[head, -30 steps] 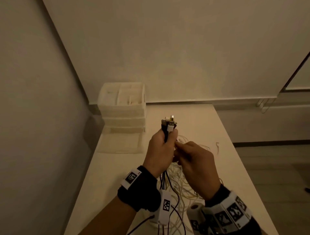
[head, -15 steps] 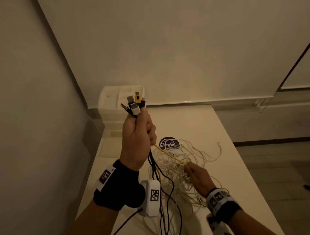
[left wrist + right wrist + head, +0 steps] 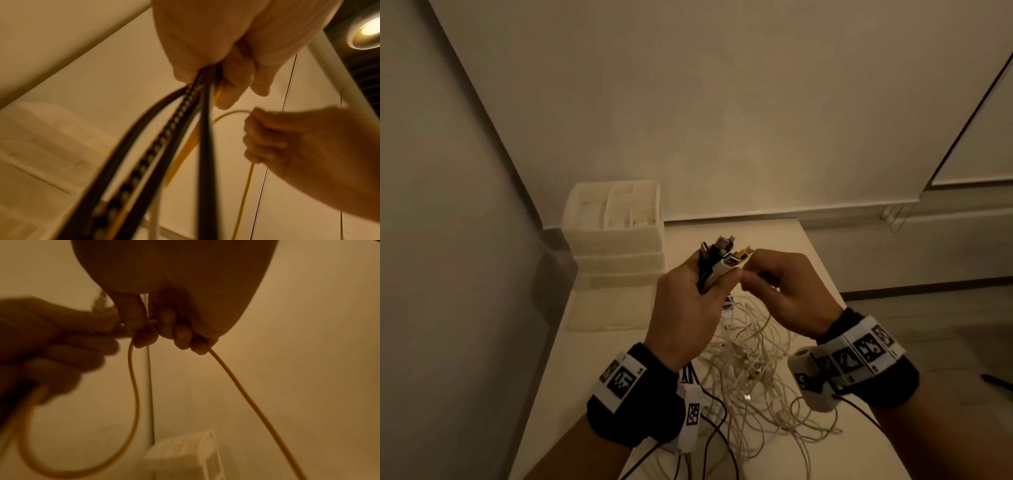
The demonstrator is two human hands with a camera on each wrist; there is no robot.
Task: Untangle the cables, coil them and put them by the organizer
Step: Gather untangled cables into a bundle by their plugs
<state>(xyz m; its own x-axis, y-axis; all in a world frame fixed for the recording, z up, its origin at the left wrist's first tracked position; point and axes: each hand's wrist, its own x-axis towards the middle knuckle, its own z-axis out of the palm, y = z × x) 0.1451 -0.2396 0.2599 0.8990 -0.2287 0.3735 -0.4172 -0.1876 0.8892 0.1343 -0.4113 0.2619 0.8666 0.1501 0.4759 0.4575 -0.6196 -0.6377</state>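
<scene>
You are gripping black, white and yellow cables, one black-and-white braided cable, above a white tangle beside a white organizer.

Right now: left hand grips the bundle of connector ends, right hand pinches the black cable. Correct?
Not quite. The left hand does grip the bundle of connector ends, but the right hand pinches the yellow cable, not a black one; the right wrist view shows it.

A white table stands in a corner; a round sticker lies on it.

Dim amber light, blurred wrist views
</scene>
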